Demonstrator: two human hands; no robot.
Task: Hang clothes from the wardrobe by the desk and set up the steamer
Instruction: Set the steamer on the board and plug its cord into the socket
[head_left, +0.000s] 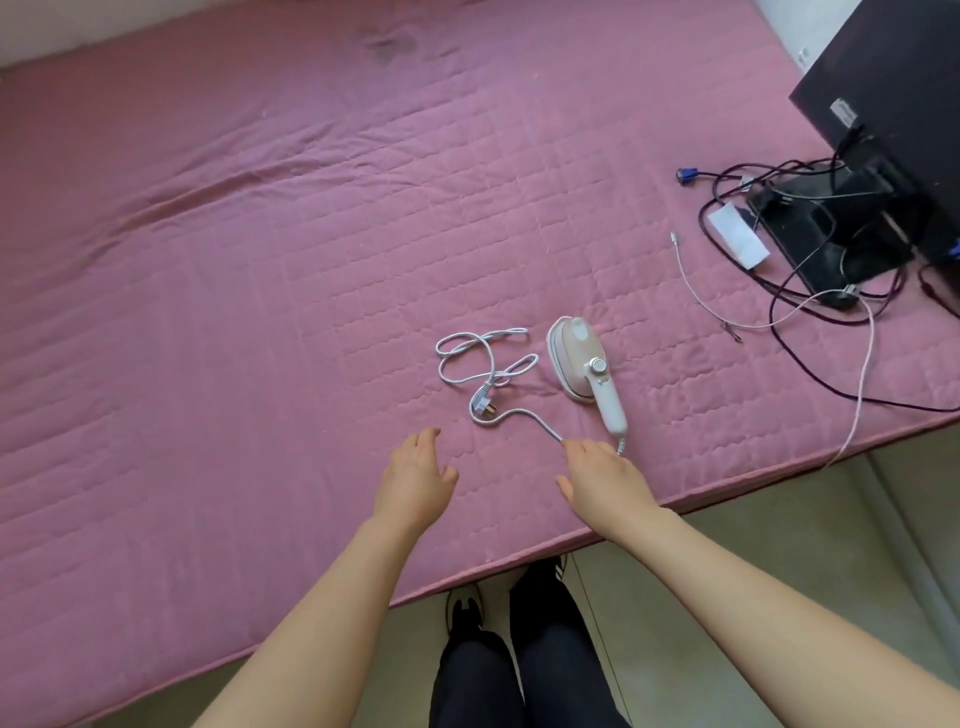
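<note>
So the pink quilted bed (208, 260) fills pretty much the whole view, a bit wrinkled on the left side. Left hand (415, 475) is out over the bed close to its near edge, fingers loose and spread, gripping nothing. Just right of it and a little further in is the steamer's white cord (483, 353), lying in a couple of messy loops with the plug (485, 405) at the near end of the loops. Next to that the steamer (584, 364) itself lies on the bed, pinkish-white head pointing away, white handle pointing toward the near edge. Right hand (605, 480) sits right by the handle's tip, above where the cord runs in; fingers are relaxed and apart, and I can't tell if it's touching the cord. Far right corner of the bed has a black monitor (893, 78) on its stand in a tangle of dark cables (810, 364), plus a thin white cable (696, 291) and a white slip of paper (737, 236).
</note>
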